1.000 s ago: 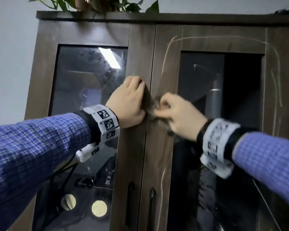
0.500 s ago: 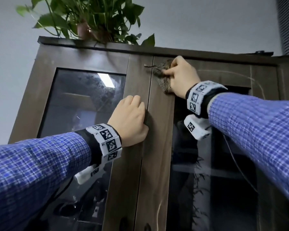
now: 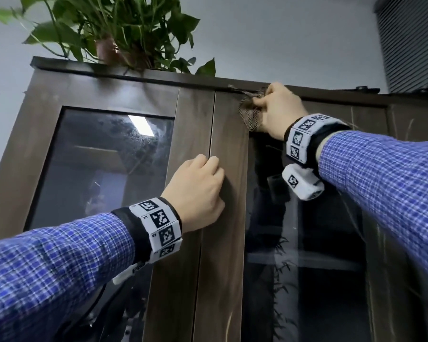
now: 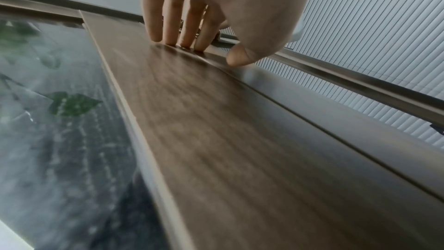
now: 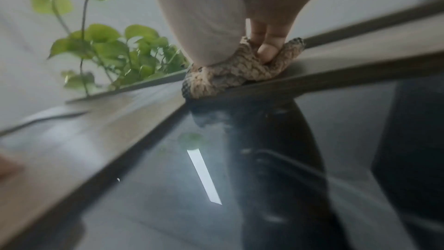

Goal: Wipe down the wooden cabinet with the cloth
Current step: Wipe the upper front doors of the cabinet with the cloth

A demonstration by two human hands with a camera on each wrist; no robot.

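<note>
Cloth bunched on right door's top rail of cabinet; right hand pinches it, now further right than half a second back. Left hand unmoved, straight fingertips pressing the centre stile

A leafy potted plant beside slatted window blinds.
</note>
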